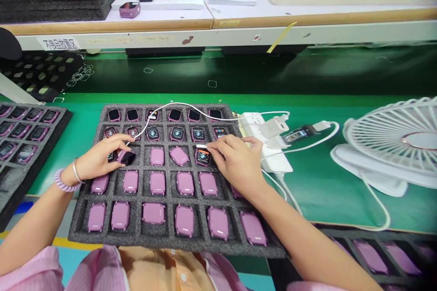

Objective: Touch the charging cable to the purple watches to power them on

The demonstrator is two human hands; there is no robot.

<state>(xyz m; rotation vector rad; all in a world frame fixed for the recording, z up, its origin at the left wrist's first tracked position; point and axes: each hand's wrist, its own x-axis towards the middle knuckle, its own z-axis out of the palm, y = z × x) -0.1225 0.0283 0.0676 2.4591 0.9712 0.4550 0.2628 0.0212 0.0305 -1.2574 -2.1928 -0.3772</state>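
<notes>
A dark grey foam tray (136,238) lies before me, its compartments filled with purple smartwatches without straps. My left hand (111,152) is closed at the tray's left side, pinching a smartwatch (127,158) with a dark screen tilted up. A thin white cable (175,103) arches over the tray and ends at these left fingers. Farther right, my right hand (239,159) pinches a small white connector-like piece (201,146) at the top edge of a lit smartwatch (203,157). Whether that piece touches the watch, I cannot tell. Upper rows face screen up; several lower watches show purple backs.
A white power strip (283,162) with plugs and a small meter (297,134) sits right of the tray, near a white fan (403,141). Another watch tray (41,159) is at left, one more at lower right. A shelf (191,22) holds several watches and papers.
</notes>
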